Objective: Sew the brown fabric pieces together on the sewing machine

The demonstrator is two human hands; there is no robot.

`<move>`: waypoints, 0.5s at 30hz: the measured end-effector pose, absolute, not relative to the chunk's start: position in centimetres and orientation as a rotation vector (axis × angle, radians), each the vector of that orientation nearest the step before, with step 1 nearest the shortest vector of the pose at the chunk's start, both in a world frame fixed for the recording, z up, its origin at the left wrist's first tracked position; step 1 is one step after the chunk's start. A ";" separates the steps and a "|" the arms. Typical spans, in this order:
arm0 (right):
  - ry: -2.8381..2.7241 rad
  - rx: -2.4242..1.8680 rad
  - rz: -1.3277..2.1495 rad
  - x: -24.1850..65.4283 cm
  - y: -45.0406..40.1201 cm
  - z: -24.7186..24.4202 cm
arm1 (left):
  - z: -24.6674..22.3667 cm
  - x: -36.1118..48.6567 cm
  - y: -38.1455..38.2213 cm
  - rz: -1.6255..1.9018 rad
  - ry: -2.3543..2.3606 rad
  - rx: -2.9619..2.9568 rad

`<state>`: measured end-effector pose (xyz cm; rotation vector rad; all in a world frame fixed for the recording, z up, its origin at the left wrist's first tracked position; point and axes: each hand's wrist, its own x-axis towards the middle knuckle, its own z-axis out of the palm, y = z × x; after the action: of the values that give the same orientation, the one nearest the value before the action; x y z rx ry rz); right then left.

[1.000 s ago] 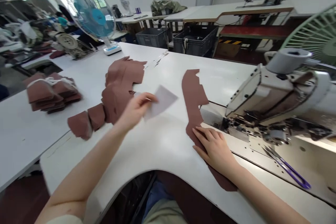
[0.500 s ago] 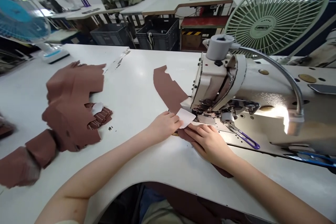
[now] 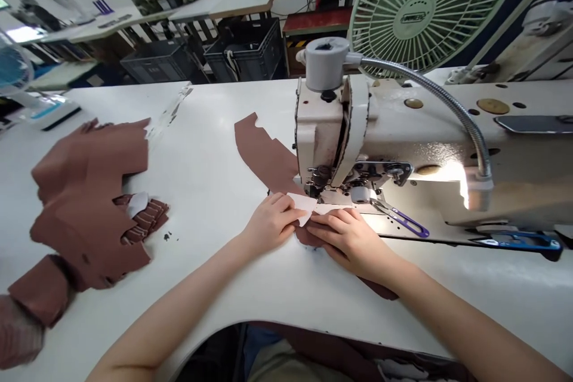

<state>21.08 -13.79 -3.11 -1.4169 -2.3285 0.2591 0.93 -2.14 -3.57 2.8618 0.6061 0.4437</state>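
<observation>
A long brown cut panel (image 3: 264, 155) lies on the white table, running from beyond my hands to the foot of a sewing machine head (image 3: 326, 125). My left hand (image 3: 273, 224) pinches a white paper-like piece (image 3: 303, 206) onto the panel, just in front of the presser foot (image 3: 322, 186). Close beside it, my right hand (image 3: 349, 240) holds the panel down, with fingertips touching the white piece's strip. The panel's lower end shows below my right hand.
Several overlapping brown panels (image 3: 85, 191) and a striped stack (image 3: 145, 218) lie at left. Purple-handled thread snips (image 3: 398, 218) rest on the machine bed. Behind stand a green fan (image 3: 430, 0), a gooseneck lamp (image 3: 481, 161), and dark crates (image 3: 244, 51).
My left hand has come from above the brown pile to the machine, carrying the white piece onto the panel. My right hand stays on the panel, and the view has turned right.
</observation>
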 end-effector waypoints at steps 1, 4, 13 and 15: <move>-2.330 -1.412 0.260 21.1 -13.8 -3.0 | -3.4 1.0 -2.2 0.468 0.593 2.870; -2.323 -1.398 0.257 21.0 -13.7 -2.9 | -3.1 1.2 -2.4 0.499 0.499 2.880; -2.328 -1.389 0.271 21.2 -13.6 -3.0 | -3.3 1.2 -2.3 0.488 0.417 2.874; -2.329 -1.386 0.268 21.2 -13.6 -3.0 | -3.3 1.3 -2.2 0.498 0.383 2.878</move>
<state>21.23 -13.60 -3.00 -1.3863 -2.3286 0.2682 1.26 -2.22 -3.30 2.8777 0.3829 0.4976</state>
